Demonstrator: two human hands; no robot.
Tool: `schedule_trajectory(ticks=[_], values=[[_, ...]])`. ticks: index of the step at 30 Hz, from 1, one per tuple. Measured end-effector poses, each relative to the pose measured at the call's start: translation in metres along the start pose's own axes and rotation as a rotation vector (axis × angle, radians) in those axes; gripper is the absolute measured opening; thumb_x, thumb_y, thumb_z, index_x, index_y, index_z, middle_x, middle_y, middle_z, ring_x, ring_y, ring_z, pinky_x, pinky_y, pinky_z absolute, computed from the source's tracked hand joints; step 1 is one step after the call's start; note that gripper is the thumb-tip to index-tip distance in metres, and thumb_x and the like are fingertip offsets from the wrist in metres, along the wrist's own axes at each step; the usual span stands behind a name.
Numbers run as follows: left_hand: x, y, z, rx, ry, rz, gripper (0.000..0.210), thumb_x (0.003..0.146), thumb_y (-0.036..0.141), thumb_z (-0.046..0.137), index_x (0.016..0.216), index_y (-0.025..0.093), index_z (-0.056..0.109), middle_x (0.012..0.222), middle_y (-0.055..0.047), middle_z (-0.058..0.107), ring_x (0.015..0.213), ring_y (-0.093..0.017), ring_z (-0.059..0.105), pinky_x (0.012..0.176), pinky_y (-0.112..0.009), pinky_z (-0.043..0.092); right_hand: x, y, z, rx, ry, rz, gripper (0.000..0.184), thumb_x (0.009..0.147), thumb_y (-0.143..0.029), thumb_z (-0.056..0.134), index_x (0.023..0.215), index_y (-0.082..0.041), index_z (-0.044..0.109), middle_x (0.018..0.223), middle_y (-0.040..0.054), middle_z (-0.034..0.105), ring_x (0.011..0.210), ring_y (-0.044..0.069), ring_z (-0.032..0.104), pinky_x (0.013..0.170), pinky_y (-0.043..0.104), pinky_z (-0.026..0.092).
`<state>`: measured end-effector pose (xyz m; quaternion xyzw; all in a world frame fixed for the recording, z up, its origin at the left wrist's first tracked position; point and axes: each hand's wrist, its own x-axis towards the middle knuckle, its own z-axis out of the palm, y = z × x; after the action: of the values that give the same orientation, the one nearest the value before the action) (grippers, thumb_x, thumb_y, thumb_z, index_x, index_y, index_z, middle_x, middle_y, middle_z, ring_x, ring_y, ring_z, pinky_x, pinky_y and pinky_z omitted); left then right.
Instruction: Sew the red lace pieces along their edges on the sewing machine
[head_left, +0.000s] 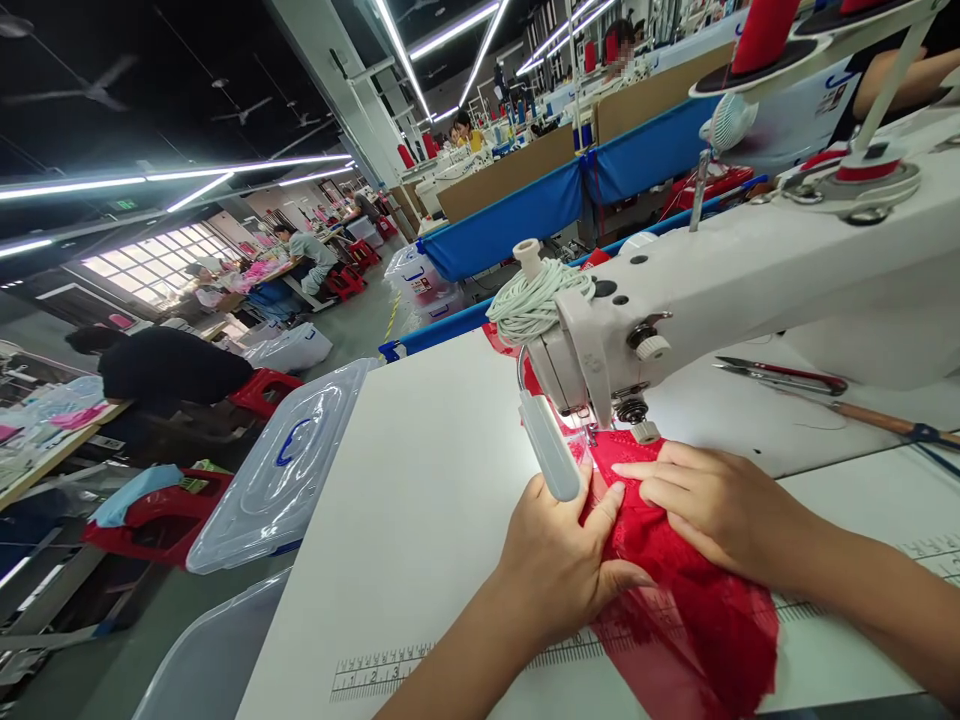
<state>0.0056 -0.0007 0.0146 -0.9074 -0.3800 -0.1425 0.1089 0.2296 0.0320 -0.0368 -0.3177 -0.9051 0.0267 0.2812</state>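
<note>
Red lace fabric [675, 590] with a sheer red part lies under the needle area of a white sewing machine [720, 270] and drapes toward the table's front edge. My left hand [559, 545] rests on its left side, fingers spread and thumb apart, close to the presser foot [590, 434]. A grey-white guard plate [551, 450] partly covers the left fingertips. My right hand [720, 505] lies palm down on the lace, its fingers stretched toward the left hand. The fabric under both palms is hidden.
Thread snips [784, 375] and a wooden-handled tool [877, 415] lie right of the needle. A pale cord coil [536, 300] sits on the machine head. Lidded plastic bins [292, 460] stand left of the white table [390, 520]. Other people work at stations behind.
</note>
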Motion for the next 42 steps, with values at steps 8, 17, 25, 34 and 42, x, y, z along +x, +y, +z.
schedule_trajectory(ticks=[8, 17, 25, 34, 42], values=[[-0.003, -0.004, 0.008, 0.048, 0.016, -0.012, 0.082, 0.101, 0.066, 0.009, 0.128, 0.015, 0.067, 0.114, -0.017, 0.069, 0.096, -0.027, 0.063, 0.079, -0.037, 0.050, 0.006, 0.004, 0.000, -0.025, 0.004, 0.001, 0.025, 0.079, 0.000, 0.044, 0.077, -0.022, 0.054, 0.103, 0.0059, 0.073, 0.082, 0.022, 0.053, 0.064, 0.034, 0.043], [0.002, -0.012, 0.010, 0.035, 0.035, 0.006, 0.084, 0.101, 0.064, 0.006, 0.127, 0.012, 0.066, 0.121, -0.019, 0.066, 0.105, -0.030, 0.061, 0.085, -0.043, 0.052, 0.012, 0.010, 0.000, -0.040, 0.049, -0.035, 0.033, 0.080, 0.001, 0.042, 0.095, -0.019, 0.064, 0.119, 0.0078, 0.072, 0.088, 0.022, 0.057, 0.072, 0.036, 0.048], [0.003, -0.012, 0.003, -0.106, -0.068, 0.025, 0.061, 0.108, 0.044, 0.014, 0.089, 0.015, 0.064, 0.073, -0.006, 0.060, 0.064, -0.020, 0.057, 0.053, -0.030, 0.045, 0.007, 0.007, -0.002, 0.044, 0.072, -0.182, 0.034, 0.096, -0.005, 0.038, 0.105, -0.019, 0.067, 0.103, 0.0063, 0.075, 0.097, 0.019, 0.062, 0.086, 0.038, 0.044], [0.002, -0.003, 0.003, -0.014, 0.006, 0.029, 0.077, 0.104, 0.061, 0.013, 0.118, 0.008, 0.067, 0.106, -0.018, 0.069, 0.079, -0.024, 0.066, 0.058, -0.032, 0.053, 0.009, 0.006, -0.005, 0.016, 0.121, -0.210, 0.034, 0.100, -0.007, 0.038, 0.095, -0.020, 0.068, 0.090, 0.0043, 0.075, 0.089, 0.018, 0.065, 0.082, 0.035, 0.042], [-0.002, 0.000, 0.005, 0.083, 0.050, 0.020, 0.080, 0.101, 0.067, 0.017, 0.119, 0.010, 0.071, 0.106, -0.018, 0.073, 0.089, -0.029, 0.067, 0.062, -0.034, 0.052, 0.009, 0.006, -0.005, 0.036, 0.134, -0.201, 0.034, 0.102, -0.009, 0.036, 0.099, -0.018, 0.069, 0.095, 0.0033, 0.076, 0.091, 0.017, 0.066, 0.081, 0.035, 0.042]])
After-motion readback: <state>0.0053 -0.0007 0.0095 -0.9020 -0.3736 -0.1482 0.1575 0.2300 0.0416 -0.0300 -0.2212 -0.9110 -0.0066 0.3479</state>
